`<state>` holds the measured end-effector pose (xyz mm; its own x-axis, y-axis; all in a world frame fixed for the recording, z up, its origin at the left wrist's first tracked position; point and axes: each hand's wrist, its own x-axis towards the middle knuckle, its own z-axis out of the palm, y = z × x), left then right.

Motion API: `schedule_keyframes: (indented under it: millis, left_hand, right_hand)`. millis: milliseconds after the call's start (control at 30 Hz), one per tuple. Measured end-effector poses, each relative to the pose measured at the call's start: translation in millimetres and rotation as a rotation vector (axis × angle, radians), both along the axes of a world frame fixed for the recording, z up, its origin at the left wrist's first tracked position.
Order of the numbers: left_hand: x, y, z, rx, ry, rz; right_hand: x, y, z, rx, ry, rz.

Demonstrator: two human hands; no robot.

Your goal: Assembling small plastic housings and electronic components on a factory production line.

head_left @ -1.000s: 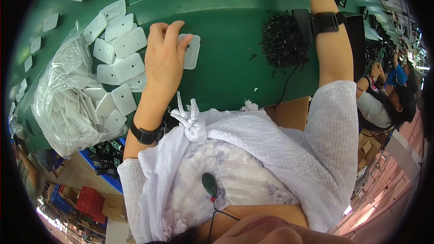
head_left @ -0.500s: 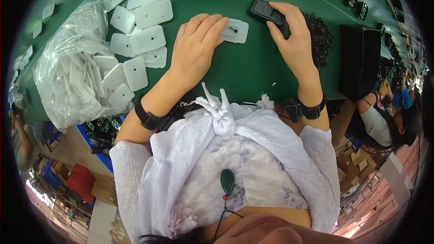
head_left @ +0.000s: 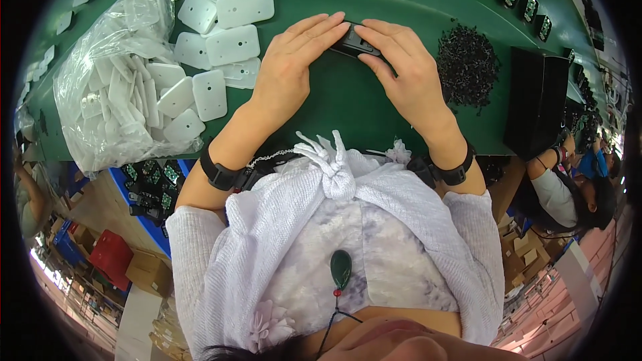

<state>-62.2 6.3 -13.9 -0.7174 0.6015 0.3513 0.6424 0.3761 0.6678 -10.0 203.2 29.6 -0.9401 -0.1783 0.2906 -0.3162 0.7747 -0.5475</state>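
Both of my hands meet over a small black device lying on the green table. My left hand covers its left end with flat fingers, and a white pad seems to be hidden beneath the palm. My right hand presses on the device's right end with the fingertips. Each wrist wears a black band. White rectangular pads with small holes lie just left of my left hand.
A clear plastic bag full of white pads sits at the far left. A heap of small black parts and a black box lie to the right. Green circuit boards line the far edge. Another person sits at right.
My right hand brought the black device from the right to the middle of the table. My left hand slid over to meet it, and both hands now press on it.
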Motion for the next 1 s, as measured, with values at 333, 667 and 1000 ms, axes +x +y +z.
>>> schedule_keyframes:
  millis: [333, 667, 1000]
  left_hand:
    - [5, -2, 10, -0.234, 0.124, -0.004]
    - [10, 0, 13, -0.347, 0.204, 0.002]
    - [-3, -2, 1, -0.173, 0.224, -0.02]
  right_hand:
    - [6, -3, -13, 0.16, 0.032, -0.01]
    - [8, -10, -12, 0.206, 0.067, -0.064]
    - [2, -7, -5, 0.13, -0.008, -0.054]
